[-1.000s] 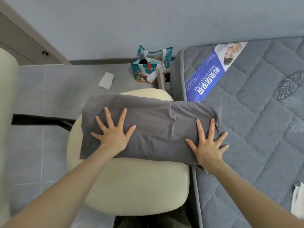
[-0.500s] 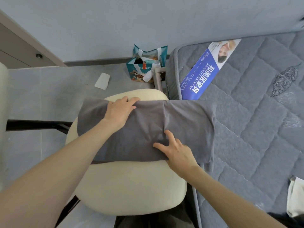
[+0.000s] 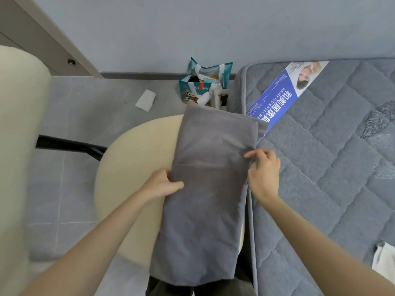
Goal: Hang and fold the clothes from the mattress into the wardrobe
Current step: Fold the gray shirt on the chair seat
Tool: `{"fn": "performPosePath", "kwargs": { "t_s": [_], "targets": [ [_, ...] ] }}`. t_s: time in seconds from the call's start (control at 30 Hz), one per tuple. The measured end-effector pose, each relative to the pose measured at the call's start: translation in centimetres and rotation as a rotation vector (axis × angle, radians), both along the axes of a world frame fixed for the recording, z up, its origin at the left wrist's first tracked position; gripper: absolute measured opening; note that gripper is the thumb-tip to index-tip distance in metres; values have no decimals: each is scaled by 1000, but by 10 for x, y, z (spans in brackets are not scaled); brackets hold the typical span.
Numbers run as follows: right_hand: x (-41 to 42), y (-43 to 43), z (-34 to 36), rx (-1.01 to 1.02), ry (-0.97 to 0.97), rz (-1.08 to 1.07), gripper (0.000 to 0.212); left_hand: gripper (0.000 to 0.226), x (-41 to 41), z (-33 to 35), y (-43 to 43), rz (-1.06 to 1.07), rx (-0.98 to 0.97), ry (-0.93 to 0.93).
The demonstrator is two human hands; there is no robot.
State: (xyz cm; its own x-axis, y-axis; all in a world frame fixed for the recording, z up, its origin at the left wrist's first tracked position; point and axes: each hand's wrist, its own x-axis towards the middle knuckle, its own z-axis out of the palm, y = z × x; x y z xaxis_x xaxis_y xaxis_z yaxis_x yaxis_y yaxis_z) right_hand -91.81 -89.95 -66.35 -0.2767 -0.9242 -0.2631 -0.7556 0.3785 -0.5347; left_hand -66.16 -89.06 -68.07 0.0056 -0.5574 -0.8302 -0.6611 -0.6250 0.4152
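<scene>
Left hand (image 3: 162,185): fingers curled under the left edge of the folded grey garment (image 3: 210,189), thumb on top, gripping it. Right hand (image 3: 265,174): fingers bent, apparently pinching the right edge; fingertips partly hidden. Garment: 1 long rectangle on the cream chair seat (image 3: 132,167), right edge against the mattress (image 3: 331,167). Long axis runs from the person toward the gift bag (image 3: 205,84).

Cannot see the fingers of the left hand (image 3: 159,185), tucked beneath the edge of the grey garment (image 3: 211,210). Cannot make out the fingertips of the right hand (image 3: 265,174), curled into the opposite edge. Loses the right part of the chair seat (image 3: 132,163) and the lower end of the blue label (image 3: 275,101) under that garment. Shows only a corner of a white cloth (image 3: 383,260) at the right border.
</scene>
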Motion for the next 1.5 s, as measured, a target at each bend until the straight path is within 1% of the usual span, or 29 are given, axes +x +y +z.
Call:
{"fn": "performPosePath", "kwargs": {
  "t_s": [0.03, 0.07, 0.1, 0.13, 0.17, 0.23, 0.3, 0.4, 0.5, 0.53, 0.63, 0.67, 0.73, 0.77, 0.8, 0.83, 0.9, 0.93, 0.97, 1.0, 1.03, 1.07, 1.1, 1.17, 1.23, 1.33, 1.4, 1.47, 1.5],
  "targets": [
    [0, -2, 0, 59, -113, -102, 31, 47, -10, 0, -8, 152, -28, 47],
    [2, -4, -1, 128, -217, -162, 34, 46, -19, -1, -16, 263, -52, 56],
    [5, -6, -3, 185, -294, -198, 44, 48, -28, -4, -22, 337, -83, 38],
    [6, -7, -7, 229, -336, -231, 54, 50, -34, -8, -27, 380, -114, 13],
    [8, -8, -10, 265, -336, -278, 61, 50, -39, -10, -31, 392, -143, -14],
    [12, -9, -15, 299, -315, -389, 66, 44, -41, -11, -36, 377, -201, -62],
    [14, -6, -17, 322, -291, -404, 61, 35, -38, -11, -37, 358, -212, -29],
    [22, 5, -17, 344, -248, -360, 58, 25, -31, -3, -34, 340, -203, 91],
    [28, 12, -14, 300, -267, -347, 46, 26, -28, 11, -30, 375, -212, 125],
    [29, 12, -12, 323, -323, -342, 42, 27, -26, 15, -28, 387, -226, 109],
    [28, 13, -5, 443, -644, -395, 32, 32, -13, 25, -21, 389, -279, 12],
    [29, 13, 1, 454, -698, -374, 31, 37, -7, 29, -17, 401, -287, -5],
    [30, 13, 14, 406, -699, -305, 31, 54, 5, 39, -11, 431, -309, 34],
    [31, 13, 21, 352, -711, -282, 33, 62, 10, 46, -8, 418, -337, 80],
    [32, 12, 29, 304, -734, -262, 37, 65, 15, 55, -7, 380, -371, 133],
    [33, 10, 39, 260, -786, -235, 45, 62, 20, 64, -7, 320, -405, 180],
    [31, 3, 61, 197, -865, -104, 77, 54, 32, 85, -9, 160, -425, 217],
    [29, -1, 72, 191, -847, 9, 93, 55, 38, 97, -10, 76, -413, 211],
    [28, -6, 85, 196, -782, 134, 102, 59, 43, 110, -12, 0, -412, 194],
    [28, -11, 98, 205, -669, 249, 102, 62, 48, 122, -14, -57, -432, 164],
    [30, -16, 111, 199, -538, 328, 93, 62, 51, 133, -17, -85, -476, 124],
    [33, -20, 123, 181, -422, 362, 79, 58, 53, 144, -20, -84, -539, 74],
    [36, -25, 135, 150, -348, 363, 65, 52, 55, 155, -24, -72, -610, 13],
    [45, -35, 156, 41, -271, 361, 46, 39, 55, 180, -31, -83, -771, -132],
    [53, -45, 177, -121, -167, 390, 34, 36, 55, 205, -36, -115, -931, -253],
    [62, -52, 199, -337, -98, 373, 23, 34, 53, 231, -37, -124, -1098, -327],
    [66, -49, 206, -468, 7, 376, 22, 30, 53, 236, -32, -158, -1183, -397],
    [64, -42, 204, -557, 114, 447, 17, 27, 54, 229, -25, -253, -1243, -459],
    [61, -38, 198, -557, 139, 505, 16, 28, 54, 220, -21, -330, -1238, -453]
  ]
}}
